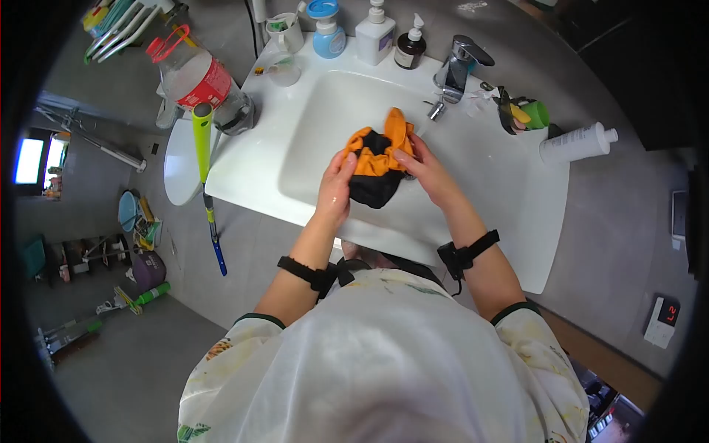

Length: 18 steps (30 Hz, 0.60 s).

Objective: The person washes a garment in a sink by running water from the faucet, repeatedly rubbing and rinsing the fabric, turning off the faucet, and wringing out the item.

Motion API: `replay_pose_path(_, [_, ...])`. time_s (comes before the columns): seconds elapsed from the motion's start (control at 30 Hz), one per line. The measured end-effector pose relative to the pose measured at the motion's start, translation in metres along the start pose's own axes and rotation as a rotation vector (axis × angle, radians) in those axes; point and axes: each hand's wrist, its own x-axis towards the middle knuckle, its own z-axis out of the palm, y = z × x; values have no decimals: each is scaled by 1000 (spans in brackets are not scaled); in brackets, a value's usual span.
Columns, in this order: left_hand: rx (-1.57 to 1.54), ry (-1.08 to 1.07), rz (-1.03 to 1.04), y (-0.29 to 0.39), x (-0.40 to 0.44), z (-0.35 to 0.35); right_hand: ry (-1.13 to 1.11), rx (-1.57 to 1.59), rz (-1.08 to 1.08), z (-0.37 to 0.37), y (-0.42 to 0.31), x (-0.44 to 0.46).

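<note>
An orange and black cloth [375, 166], bunched up, is held over the white sink basin [310, 148]. My left hand [337, 184] grips its left side, fingers closed on the fabric. On the right side, my right hand [428, 171] pinches the orange part between thumb and fingers. One orange end sticks up between the hands, and the black part hangs below. Just behind the cloth is the chrome faucet [458, 70], with its spout [436, 111] pointing toward the basin.
Along the back rim stand a blue bottle [329, 40], a white pump bottle [375, 35] and a dark pump bottle [410, 50]. A large red-labelled bottle [203, 85] is at left, beside a green-handled pole [202, 144]. A white bottle [576, 145] lies at right.
</note>
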Motion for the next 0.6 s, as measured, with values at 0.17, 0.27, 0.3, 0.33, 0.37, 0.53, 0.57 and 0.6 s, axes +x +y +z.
replay_pose_path(0.17, [65, 57, -25, 4, 17, 11, 215, 163, -224, -17, 9, -6])
replay_pose_path(0.27, [2, 172, -42, 9, 28, 9, 366, 467, -214, -27, 1, -31])
replay_pose_path(0.3, [4, 170, -40, 11, 29, 14, 366, 469, -218, -35, 4, -32])
replay_pose_path(0.33, [-5, 197, -30, 16, 29, 22, 371, 601, -232, -45, 8, -34])
replay_pose_path(0.37, [-13, 222, -21, 19, 29, 27, 377, 734, -247, -55, 12, -36])
replay_pose_path(0.53, [223, 211, 205, 28, 54, 20, 498, 686, -295, -94, 16, -42])
replay_pose_path(0.57, [349, 202, 320, 29, 61, 16, 579, 567, -337, -102, 15, -42])
replay_pose_path(0.6, [543, 243, 432, 37, 63, 19, 659, 447, -376, -106, 12, -45])
